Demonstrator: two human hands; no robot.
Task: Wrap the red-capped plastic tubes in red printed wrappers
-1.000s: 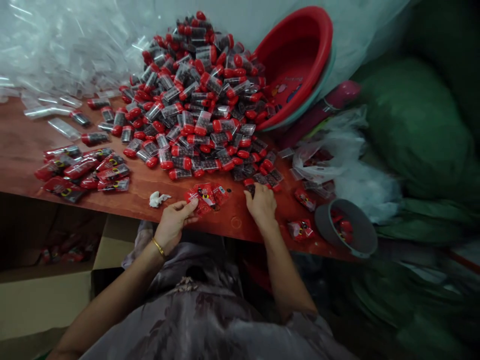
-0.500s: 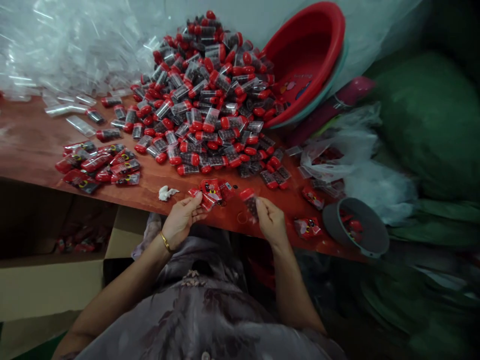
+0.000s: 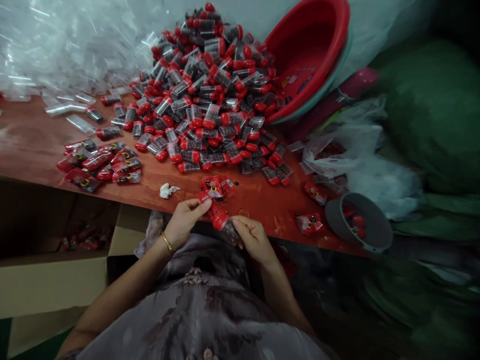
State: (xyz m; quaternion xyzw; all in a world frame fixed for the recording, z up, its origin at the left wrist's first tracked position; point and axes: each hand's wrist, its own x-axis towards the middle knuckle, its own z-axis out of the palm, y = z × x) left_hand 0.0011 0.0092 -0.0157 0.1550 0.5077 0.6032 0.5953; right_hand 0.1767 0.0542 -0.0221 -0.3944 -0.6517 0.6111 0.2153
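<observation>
My left hand, with a gold bangle at the wrist, pinches a red printed packet near the table's front edge. My right hand is closed on a clear, red-capped tube filled with dark bits. The tube's red end points left, close to the packet; I cannot tell whether it touches or is inside it. Just beyond my left fingers lie more red printed packets on the red table. A large heap of similar red-capped tubes rises behind them.
Filled red packets lie in a group at left. A crumpled white tissue is near the edge. A red basin leans beside the heap. At right stands a grey bowl holding red pieces. An open cardboard box sits below left.
My right hand has moved left and slightly down, bringing the tube against or near the packet. My left hand has shifted slightly right, still pinching the packet.
</observation>
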